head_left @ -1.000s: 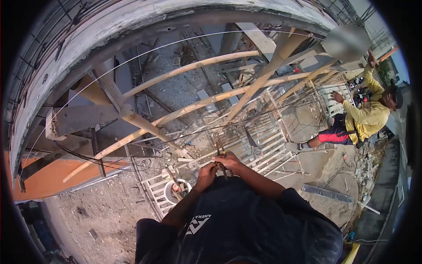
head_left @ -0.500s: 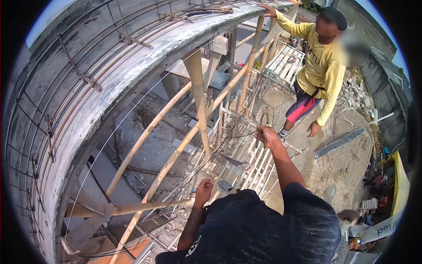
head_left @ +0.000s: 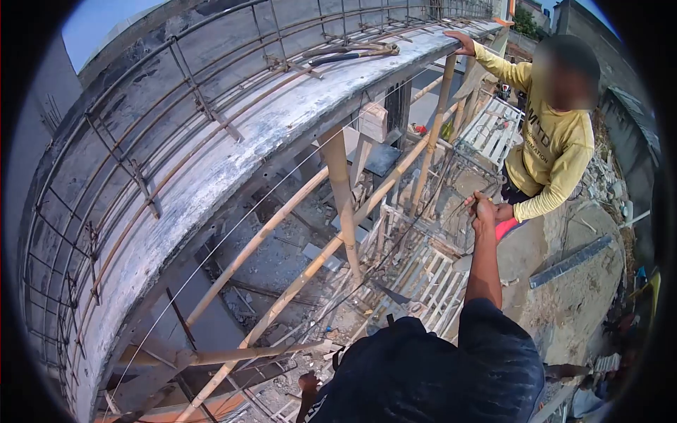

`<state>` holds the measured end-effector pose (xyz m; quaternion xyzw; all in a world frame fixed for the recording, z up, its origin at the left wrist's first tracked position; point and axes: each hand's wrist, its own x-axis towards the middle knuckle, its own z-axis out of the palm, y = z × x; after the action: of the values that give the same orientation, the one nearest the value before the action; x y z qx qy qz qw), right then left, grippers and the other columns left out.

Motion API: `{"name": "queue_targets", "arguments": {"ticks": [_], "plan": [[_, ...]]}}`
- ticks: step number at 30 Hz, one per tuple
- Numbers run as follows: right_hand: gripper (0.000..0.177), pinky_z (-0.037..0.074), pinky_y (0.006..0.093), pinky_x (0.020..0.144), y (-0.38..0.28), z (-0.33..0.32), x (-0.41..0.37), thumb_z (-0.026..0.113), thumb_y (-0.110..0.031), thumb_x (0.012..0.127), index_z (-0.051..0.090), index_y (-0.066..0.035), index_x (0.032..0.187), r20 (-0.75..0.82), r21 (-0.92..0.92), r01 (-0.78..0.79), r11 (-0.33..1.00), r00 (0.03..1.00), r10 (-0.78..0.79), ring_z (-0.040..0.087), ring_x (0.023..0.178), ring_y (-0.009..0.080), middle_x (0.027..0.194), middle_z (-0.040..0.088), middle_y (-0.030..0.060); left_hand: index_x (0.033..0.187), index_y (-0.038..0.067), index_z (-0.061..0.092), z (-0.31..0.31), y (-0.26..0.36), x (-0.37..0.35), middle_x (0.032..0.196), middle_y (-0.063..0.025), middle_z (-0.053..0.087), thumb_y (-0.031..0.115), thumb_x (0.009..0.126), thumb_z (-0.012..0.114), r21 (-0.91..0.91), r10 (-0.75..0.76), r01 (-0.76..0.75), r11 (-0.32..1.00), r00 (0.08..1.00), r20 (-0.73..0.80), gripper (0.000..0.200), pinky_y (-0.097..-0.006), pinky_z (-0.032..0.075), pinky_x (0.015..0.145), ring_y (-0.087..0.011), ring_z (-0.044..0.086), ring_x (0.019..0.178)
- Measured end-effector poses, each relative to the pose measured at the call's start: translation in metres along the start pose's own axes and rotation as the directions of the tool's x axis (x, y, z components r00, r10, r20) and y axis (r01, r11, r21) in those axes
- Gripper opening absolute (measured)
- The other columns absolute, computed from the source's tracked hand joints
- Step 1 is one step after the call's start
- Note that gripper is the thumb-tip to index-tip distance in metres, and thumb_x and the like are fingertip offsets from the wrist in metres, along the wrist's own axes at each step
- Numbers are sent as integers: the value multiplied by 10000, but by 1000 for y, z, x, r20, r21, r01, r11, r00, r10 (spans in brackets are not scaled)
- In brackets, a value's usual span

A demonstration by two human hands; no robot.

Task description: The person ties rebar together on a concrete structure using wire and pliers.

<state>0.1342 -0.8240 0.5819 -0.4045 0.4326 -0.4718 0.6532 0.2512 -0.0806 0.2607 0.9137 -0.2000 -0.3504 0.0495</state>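
Observation:
My right hand (head_left: 482,210) is stretched out to the right with its fingers curled, meeting the hand (head_left: 504,212) of a person in a yellow shirt (head_left: 557,144). What my fingers close around is hidden; I cannot tell whether the pincers are still there. Low at the bottom, my left hand (head_left: 308,383) hangs beside my dark shirt, small and shadowed, its fingers unclear. The person's other hand (head_left: 461,42) rests on the edge of the curved concrete beam (head_left: 247,151). A tool with dark handles (head_left: 352,54) lies on that beam by the rebar.
A curved rebar cage (head_left: 204,106) runs along the beam. Bamboo poles (head_left: 340,197) prop it from below, and a thin string (head_left: 233,240) stretches along its edge. White slatted scaffold platforms (head_left: 434,275) stand below, over rubble. A long grey bar (head_left: 570,261) lies at right.
My right hand, which showed pincers before, has reached forward to the person's hand, and the pincers no longer show. My left hand has dropped lower. The person leans closer; my view has shifted left.

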Motion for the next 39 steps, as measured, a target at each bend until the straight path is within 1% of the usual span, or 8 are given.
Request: {"name": "queue_targets", "arguments": {"ticks": [4, 7, 9, 10, 12, 18, 34, 39], "plan": [[124, 408, 241, 447, -18, 3, -6, 596, -192, 924, 592, -69, 916, -71, -2, -8, 1000, 997, 8, 631, 574, 167, 695, 630, 46, 970, 90, 625, 31, 32, 35, 930, -105, 707, 362, 770, 704, 108, 136, -138, 985, 990, 26, 346, -461, 517, 786, -297, 668, 928], [114, 445, 239, 464, -18, 3, 3, 598, -189, 927, 586, -76, 928, -73, 179, -26, 984, 997, 40, 632, 580, 166, 712, 633, 45, 1059, 87, 637, 44, 48, 26, 944, -142, 698, 310, 803, 673, -597, -275, 167, 785, 957, -95, 341, -448, 517, 798, -312, 672, 902], [111, 452, 239, 466, -25, 1, 3, 598, -187, 927, 586, -77, 935, -86, 181, -31, 983, 995, 48, 632, 583, 167, 717, 634, 45, 1126, 60, 628, 45, 47, 30, 965, -158, 688, 277, 861, 640, -146, 408, -452, 880, 876, -257, 343, -415, 541, 713, -293, 683, 851], [109, 459, 240, 469, -23, 0, 3, 597, -186, 928, 586, -78, 942, -95, 188, -33, 982, 994, 51, 633, 586, 168, 721, 635, 45, 1126, 60, 628, 26, 57, 17, 965, -158, 688, 277, 861, 640, -148, 402, -446, 882, 879, -255, 343, -415, 541, 713, -293, 683, 851], [115, 462, 243, 473, -19, -3, 4, 597, -188, 928, 587, -77, 957, -60, 208, -46, 977, 996, 59, 635, 599, 169, 721, 636, 46, 1123, 20, 609, -65, 132, -23, 987, -139, 678, 284, 906, 613, -833, -277, 281, 476, 947, 161, 342, -372, 546, 612, -266, 684, 814], [106, 516, 249, 540, -6, -14, 13, 599, -179, 928, 600, -74, 946, -68, 320, -53, 946, 995, 79, 642, 640, 153, 745, 637, 44, 1107, 38, 598, -47, 84, 9, 920, -112, 660, 279, 914, 616, -935, -315, 272, 228, 929, 194, 309, -329, 516, 534, -212, 670, 726], [107, 427, 261, 424, 58, -28, 84, 581, -228, 936, 556, -145, 873, -54, 325, -41, 945, 997, 62, 515, 499, 135, 679, 578, 4, 930, 21, 724, 4, 102, -31, 736, -96, 696, 345, 849, 681, -945, -507, 224, 238, 859, 76, 336, -315, 523, 521, -161, 672, 601], [157, 479, 305, 475, 105, 28, 80, 559, -249, 959, 546, -106, 895, 208, 114, -131, 985, 972, 106, 584, 596, 200, 778, 608, 45, 1028, 103, 730, 34, 95, -26, 882, -138, 717, 506, 848, 602, -863, -507, 340, 373, 854, 117, 460, -394, 537, 775, -267, 693, 823]]}}
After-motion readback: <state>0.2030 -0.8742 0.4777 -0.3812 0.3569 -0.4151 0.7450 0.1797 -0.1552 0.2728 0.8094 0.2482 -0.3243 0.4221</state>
